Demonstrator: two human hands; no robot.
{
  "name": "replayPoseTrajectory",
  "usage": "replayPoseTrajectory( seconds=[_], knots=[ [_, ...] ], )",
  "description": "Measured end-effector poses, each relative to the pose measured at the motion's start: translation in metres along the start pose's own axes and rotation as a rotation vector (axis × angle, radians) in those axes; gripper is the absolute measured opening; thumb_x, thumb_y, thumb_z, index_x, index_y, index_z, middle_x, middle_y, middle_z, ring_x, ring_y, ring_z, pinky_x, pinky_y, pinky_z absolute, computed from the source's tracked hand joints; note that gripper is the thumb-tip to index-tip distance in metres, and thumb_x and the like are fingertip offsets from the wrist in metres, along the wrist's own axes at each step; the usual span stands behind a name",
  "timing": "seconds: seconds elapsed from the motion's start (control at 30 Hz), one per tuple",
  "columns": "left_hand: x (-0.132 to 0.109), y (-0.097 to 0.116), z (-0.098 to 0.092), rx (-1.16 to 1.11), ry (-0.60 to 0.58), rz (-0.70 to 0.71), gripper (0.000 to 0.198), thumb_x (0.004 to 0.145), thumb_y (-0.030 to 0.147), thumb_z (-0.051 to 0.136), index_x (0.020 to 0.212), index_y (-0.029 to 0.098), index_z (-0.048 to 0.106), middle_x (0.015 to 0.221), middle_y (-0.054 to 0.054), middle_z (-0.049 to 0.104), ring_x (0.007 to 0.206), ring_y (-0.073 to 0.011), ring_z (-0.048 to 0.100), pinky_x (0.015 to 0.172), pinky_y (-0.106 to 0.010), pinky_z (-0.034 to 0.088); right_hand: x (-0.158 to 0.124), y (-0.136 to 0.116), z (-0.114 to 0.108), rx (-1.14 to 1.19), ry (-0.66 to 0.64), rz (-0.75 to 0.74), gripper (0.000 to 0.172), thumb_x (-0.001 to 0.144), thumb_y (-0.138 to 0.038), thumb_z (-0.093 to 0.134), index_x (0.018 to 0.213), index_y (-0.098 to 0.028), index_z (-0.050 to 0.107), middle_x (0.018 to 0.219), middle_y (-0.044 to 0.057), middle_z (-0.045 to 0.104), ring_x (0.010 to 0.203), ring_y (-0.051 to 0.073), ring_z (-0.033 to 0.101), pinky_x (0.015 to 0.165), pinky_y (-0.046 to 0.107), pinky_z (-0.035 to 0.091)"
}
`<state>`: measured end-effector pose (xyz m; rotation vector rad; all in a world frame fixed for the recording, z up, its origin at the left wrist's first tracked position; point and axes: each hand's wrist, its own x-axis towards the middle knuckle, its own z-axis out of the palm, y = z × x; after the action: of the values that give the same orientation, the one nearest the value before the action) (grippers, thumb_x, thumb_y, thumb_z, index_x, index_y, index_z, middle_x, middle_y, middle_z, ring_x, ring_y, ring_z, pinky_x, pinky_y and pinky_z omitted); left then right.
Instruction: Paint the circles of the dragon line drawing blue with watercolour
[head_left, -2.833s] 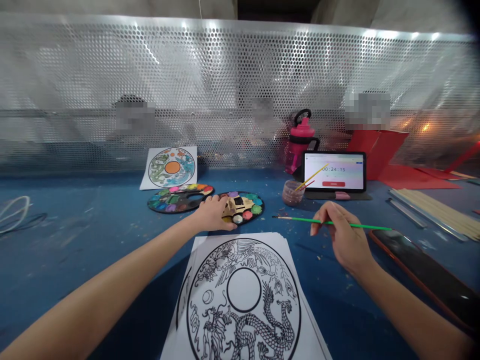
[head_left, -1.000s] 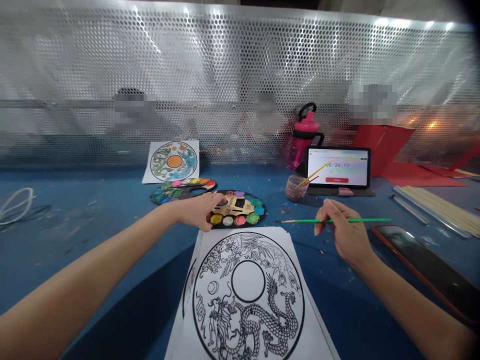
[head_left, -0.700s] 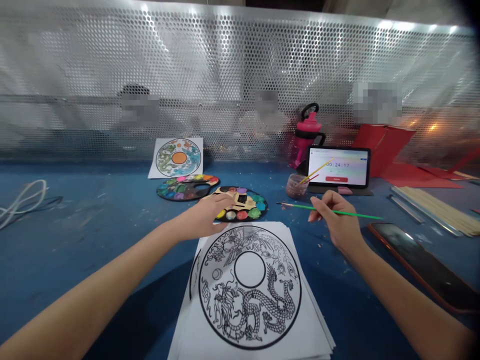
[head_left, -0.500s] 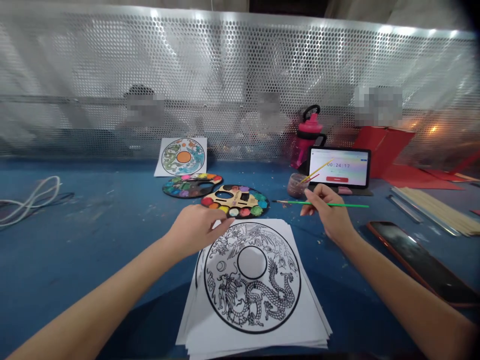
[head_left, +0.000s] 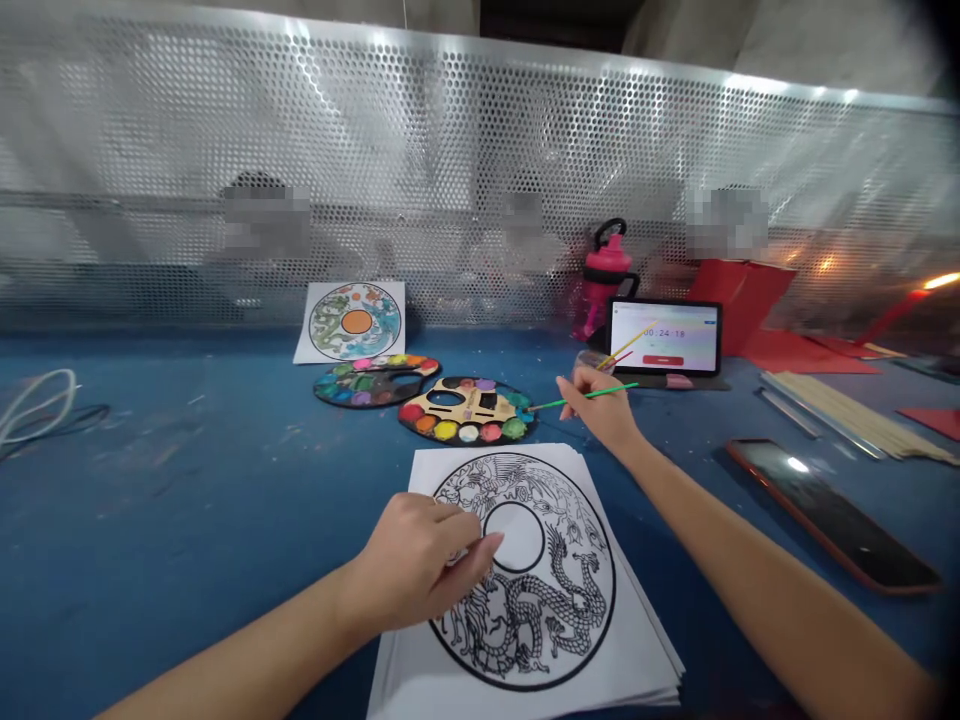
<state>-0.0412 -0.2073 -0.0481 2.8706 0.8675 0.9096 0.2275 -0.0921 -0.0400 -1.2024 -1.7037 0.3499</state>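
My right hand (head_left: pixel 600 405) is closed around a thin green paintbrush (head_left: pixel 611 389), pinched between thumb and fingers. The brush tip meets the blue paint at the right edge of the nearer paint palette (head_left: pixel 450 415). Over the left part of a printed dragon-and-phoenix colouring sheet (head_left: pixel 517 650) is my left hand (head_left: pixel 427 555), empty, its fingers loosely bent and the thumb apart from them. That sheet tops a stack of paper, and its line art is uncoloured. Behind my right hand, a partly hidden water cup (head_left: pixel 589 362) holds several brushes.
A second palette (head_left: pixel 349 397) and a coloured picture (head_left: pixel 319 345) lie farther back. At the right are a tablet (head_left: pixel 664 338) showing a timer, a pink bottle (head_left: pixel 606 275), a phone (head_left: pixel 832 515), wooden sticks (head_left: pixel 847 410) and red card (head_left: pixel 750 300). A perforated metal screen (head_left: pixel 420 150) borders the table.
My right hand has moved left with the paintbrush, bringing its tip to the palette's blue paint. My left hand has come nearer, from beside the palette to over the sheet. The view has shifted slightly.
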Motion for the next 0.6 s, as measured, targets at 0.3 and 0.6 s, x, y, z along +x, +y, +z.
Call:
replayPoseTrajectory(
  seconds=[0.3, 0.6],
  knots=[
    [0.001, -0.007, -0.002, -0.234, 0.055, -0.176, 0.038, 0.089, 0.022, 0.045, 0.055, 0.018, 0.029, 0.045, 0.005, 0.033, 0.041, -0.0069, 0.028, 0.043, -0.024, 0.02, -0.001, -0.008, -0.008, -0.052, -0.099, -0.04, 0.035, 0.081, -0.034, 0.056, 0.054, -0.022, 0.036, 0.046, -0.002, 0.059, 0.044, 0.014, 0.055, 0.048, 0.026, 0.04],
    [0.002, -0.013, -0.001, -0.269, 0.078, -0.243, 0.039, 0.088, 0.023, 0.047, 0.055, 0.018, 0.026, 0.048, 0.006, 0.024, 0.041, -0.0059, 0.023, 0.043, -0.023, 0.019, -0.003, -0.005, -0.007, -0.05, -0.138, -0.035, 0.036, 0.081, -0.032, 0.056, 0.052, -0.022, 0.036, 0.047, -0.002, 0.058, 0.043, 0.013, 0.052, 0.046, 0.025, 0.036]
  ],
)
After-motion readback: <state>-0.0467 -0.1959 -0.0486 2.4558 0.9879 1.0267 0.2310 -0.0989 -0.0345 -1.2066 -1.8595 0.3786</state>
